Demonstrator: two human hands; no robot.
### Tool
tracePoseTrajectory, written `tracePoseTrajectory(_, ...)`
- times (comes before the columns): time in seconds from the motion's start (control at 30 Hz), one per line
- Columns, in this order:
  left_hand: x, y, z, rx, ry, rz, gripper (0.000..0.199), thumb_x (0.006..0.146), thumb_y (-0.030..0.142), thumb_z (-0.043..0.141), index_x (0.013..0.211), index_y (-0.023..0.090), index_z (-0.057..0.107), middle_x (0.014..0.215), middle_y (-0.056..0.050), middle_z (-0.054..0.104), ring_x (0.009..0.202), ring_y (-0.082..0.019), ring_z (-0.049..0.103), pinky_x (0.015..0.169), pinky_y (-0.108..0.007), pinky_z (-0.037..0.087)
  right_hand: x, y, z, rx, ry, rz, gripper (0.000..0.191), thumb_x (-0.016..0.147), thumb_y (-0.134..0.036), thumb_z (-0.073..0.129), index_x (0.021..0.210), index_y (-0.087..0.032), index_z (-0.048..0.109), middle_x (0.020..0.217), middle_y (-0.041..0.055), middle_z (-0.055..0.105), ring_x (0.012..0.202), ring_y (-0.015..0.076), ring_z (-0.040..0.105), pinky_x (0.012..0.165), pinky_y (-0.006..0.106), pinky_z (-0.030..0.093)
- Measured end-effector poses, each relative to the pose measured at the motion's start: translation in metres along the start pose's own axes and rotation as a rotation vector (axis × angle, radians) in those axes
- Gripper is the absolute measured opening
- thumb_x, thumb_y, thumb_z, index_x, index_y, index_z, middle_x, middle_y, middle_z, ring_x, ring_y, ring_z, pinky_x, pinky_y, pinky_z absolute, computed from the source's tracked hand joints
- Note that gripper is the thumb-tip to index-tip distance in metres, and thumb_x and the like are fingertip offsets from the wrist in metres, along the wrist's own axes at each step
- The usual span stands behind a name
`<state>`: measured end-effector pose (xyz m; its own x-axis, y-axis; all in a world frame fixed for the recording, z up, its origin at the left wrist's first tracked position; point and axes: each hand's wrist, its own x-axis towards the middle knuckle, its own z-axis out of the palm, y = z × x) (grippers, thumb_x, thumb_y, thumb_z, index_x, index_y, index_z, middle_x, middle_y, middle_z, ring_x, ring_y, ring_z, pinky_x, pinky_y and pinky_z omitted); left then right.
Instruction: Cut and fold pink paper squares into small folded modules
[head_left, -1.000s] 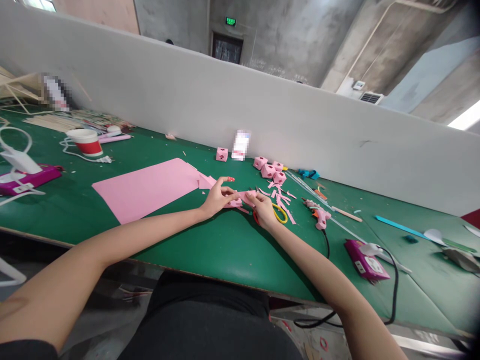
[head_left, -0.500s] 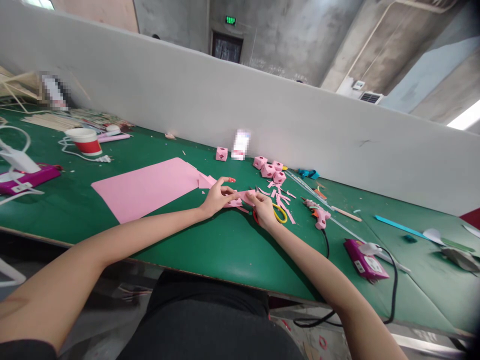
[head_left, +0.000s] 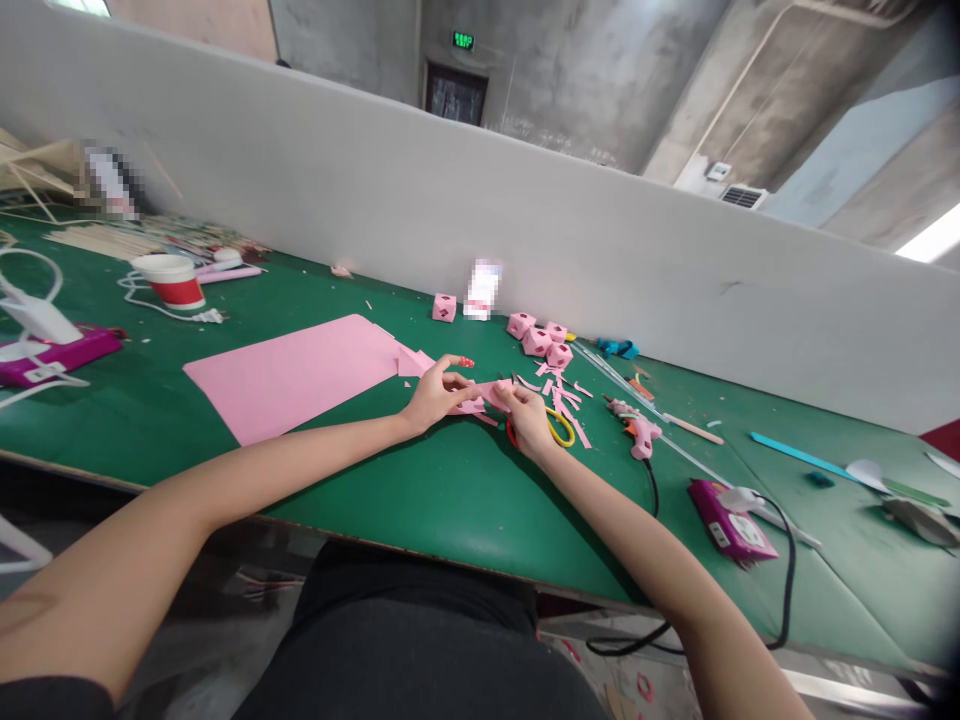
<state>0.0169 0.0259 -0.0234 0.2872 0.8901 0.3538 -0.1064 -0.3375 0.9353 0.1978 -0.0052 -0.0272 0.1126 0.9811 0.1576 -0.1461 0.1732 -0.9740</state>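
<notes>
Head view — I see the pink paper strip [head_left: 490, 393] running side to side, left hand [head_left: 435, 398] and right hand [head_left: 529, 420] each pinching it — inside the near edge of the bench [head_left: 450, 500].

A charcoal-black top [head_left: 420, 660] is worn, seen well below the grip, with blacker cloth [head_left: 420, 573] shown over the lap, nearer the grip. The left arm is covered by a black sleeve [head_left: 56, 700] far down-left of the grip. On the left hand [head_left: 431, 400], just above the grip, red, pale-flecked nail polish [head_left: 466, 362] is worn.
</notes>
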Motion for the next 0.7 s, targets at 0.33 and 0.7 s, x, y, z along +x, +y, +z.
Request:
tracePoseTrajectory(0.33,-0.0012,0.0052,-0.0001,0.006,-0.009,-0.023,0.051,0.071,0.042,0.083,0.107,0.018,0.055,0.076,-0.001,0.073,0.076,-0.019,0.074,0.069,-0.029,0.057,0.0006,0.0012,-0.0004,-0.003,-0.003,-0.008,0.039,0.066,-0.055,0.084,0.066,-0.019,0.07,0.07,-0.0001,0.069,0.066,0.0142,0.059,0.07,0.029,0.048)
tracePoseTrajectory(0.7,0.0003,0.0052,-0.0022,0.008,0.004,-0.021,0.046,0.074,0.041,0.082,0.104,0.017,0.058,0.074,0.0,0.073,0.07,-0.016,0.07,0.068,-0.027,0.054,-0.0025,-0.0026,0.0023,0.014,-0.046,0.009,0.036,0.062,-0.049,0.089,0.077,-0.02,0.075,0.082,0.0023,0.077,0.078,0.018,0.07,0.08,0.032,0.056)
